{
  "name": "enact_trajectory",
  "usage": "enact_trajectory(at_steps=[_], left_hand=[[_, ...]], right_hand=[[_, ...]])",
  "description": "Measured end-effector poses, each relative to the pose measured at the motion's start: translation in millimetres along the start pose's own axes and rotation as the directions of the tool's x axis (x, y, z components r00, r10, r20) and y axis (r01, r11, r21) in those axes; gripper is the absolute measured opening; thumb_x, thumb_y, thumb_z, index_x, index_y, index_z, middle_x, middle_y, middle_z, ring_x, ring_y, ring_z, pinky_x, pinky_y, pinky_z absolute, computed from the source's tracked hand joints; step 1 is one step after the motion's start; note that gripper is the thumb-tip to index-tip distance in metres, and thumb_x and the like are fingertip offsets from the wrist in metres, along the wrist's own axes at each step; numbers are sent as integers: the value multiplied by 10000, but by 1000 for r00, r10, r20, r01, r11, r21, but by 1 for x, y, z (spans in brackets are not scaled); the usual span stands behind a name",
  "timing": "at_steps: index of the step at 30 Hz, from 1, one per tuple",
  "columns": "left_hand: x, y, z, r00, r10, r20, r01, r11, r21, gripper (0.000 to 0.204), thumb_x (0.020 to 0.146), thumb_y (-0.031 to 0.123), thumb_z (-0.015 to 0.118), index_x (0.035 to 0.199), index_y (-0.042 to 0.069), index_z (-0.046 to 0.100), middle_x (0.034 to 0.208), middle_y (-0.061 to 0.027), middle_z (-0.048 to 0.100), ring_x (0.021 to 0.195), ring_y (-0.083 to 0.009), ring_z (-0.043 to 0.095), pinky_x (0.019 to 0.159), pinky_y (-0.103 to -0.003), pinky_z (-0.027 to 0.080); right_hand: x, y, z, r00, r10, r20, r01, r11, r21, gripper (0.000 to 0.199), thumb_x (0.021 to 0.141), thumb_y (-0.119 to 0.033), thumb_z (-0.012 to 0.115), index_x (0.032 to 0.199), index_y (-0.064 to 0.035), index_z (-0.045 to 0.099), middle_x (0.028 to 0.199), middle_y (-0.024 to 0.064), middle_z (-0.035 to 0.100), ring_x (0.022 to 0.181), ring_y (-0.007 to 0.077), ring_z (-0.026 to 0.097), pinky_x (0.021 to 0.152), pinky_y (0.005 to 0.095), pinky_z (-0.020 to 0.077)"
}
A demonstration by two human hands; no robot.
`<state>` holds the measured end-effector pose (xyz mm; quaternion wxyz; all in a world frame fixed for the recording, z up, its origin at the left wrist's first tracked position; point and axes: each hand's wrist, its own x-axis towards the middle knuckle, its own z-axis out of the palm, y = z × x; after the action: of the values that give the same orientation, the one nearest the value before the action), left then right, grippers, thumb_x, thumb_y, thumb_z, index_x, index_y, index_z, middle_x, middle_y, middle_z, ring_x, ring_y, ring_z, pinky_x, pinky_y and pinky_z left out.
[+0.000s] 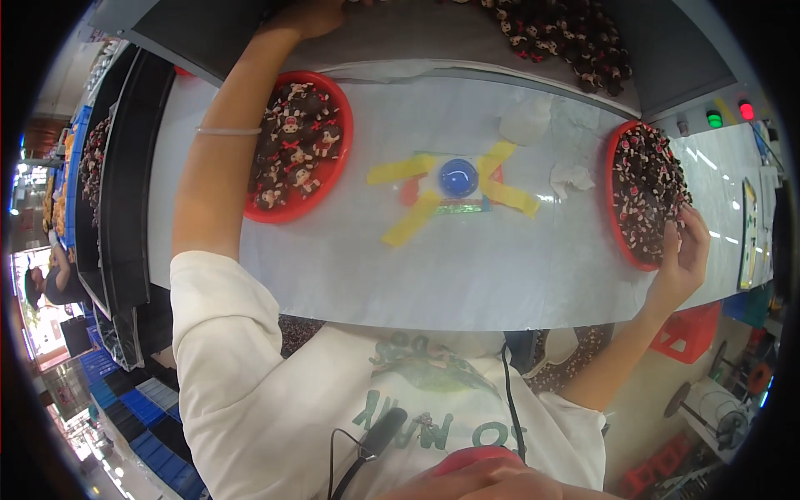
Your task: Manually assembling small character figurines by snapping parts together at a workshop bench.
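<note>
My left hand reaches up into a grey-walled bay at the far side, at the top edge of the view. Its fingers are cut off and in shadow there. A pile of small dark brown figures with pale faces and red bows lies in the bay. My right hand is at the near right rim of a red round tray heaped with small brown, pink and white pieces. Its thumb and bent fingers are apart at the pieces. Under my left forearm, another red tray holds several similar figures.
A blue round disc sits mid-table among yellow tape strips. Crumpled white tissue and a whitish block lie beyond it. Green and red lights are at right. A person works far left.
</note>
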<state>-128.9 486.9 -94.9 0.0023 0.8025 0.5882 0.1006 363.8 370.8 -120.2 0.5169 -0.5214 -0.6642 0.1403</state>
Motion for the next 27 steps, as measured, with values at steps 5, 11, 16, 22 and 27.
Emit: enact_trajectory(at_steps=[5, 11, 16, 22, 27], left_hand=[[0, -4, -5, 995, -74, 71, 85, 983, -163, 154, 829, 101, 547, 968, 44, 577, 949, -121, 567, 875, -238, 526, 819, -347, 416], [-53, 51, -49, 923, -329, 201, 375, 645, -666, 280, 802, 116, 592, 1074, 53, 568, 1076, -128, 555, 1020, -258, 513, 908, -355, 401], [-147, 101, -43, 961, -266, -80, 101, 603, -791, 213, 847, 72, 567, 1048, 3, 569, 1019, -91, 588, 875, -151, 596, 722, -244, 486], [-216, 175, 3, 962, -264, 64, 81, 56, -995, 297, 733, 54, 699, 997, -32, 592, 989, -130, 571, 842, -189, 594, 702, -268, 499], [-221, 217, 40, 965, -236, 116, 123, 15, -992, 297, 737, 41, 691, 1005, -45, 595, 998, -133, 559, 826, -195, 598, 699, -266, 510]], right_hand=[[-8, -13, -15, 985, 169, -30, -165, 982, 92, 227, 861, 3, 522, 1084, 37, 542, 1154, 110, 533, 1003, 161, 536, 844, 271, 430], [-13, -28, -13, 950, 311, -1, -303, 927, 222, 254, 860, -49, 520, 1093, 48, 548, 1058, 113, 582, 906, 161, 558, 780, 267, 454], [-9, -42, 16, 921, 348, 177, -390, 821, 417, 257, 858, -12, 499, 1103, 59, 523, 1074, 133, 582, 908, 149, 555, 769, 251, 440], [-5, -58, 44, 871, 295, 392, -456, 781, 426, 278, 808, 42, 531, 1083, 67, 556, 1050, 145, 598, 931, 170, 579, 824, 276, 467], [-3, -89, 104, 797, 87, 598, -340, 882, 326, 306, 763, 60, 602, 1068, 71, 571, 1028, 124, 612, 890, 164, 591, 813, 269, 469]])
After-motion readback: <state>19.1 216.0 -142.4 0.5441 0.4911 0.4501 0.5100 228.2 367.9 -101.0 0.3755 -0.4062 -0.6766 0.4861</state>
